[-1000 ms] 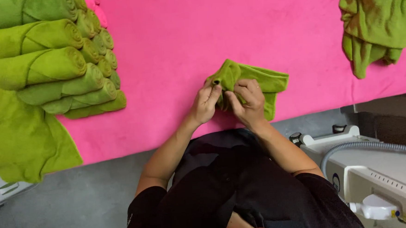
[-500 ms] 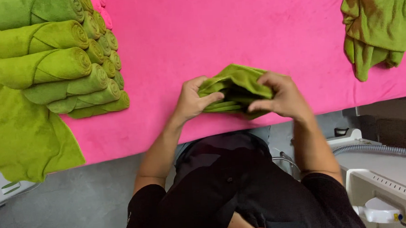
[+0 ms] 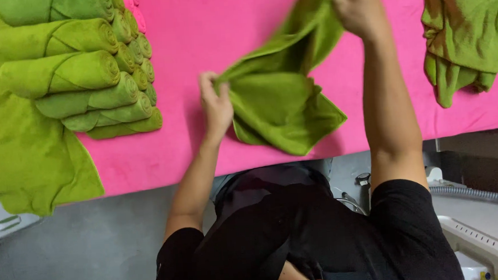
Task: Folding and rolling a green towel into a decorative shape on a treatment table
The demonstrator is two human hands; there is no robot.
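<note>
Both your hands grip the green towel (image 3: 281, 98), left hand (image 3: 216, 105) pinching a corner low, right hand (image 3: 358, 6) lifting another toward the pink surface's (image 3: 198, 34) far edge, spreading it open.

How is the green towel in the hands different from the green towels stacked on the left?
The held towel is opened out and lifted between the left hand and right hand; the stacked towels are rolled tight. The held one hangs loose, the rolls lie in a neat pile. Both are the same green, over the pink cloth.
</note>
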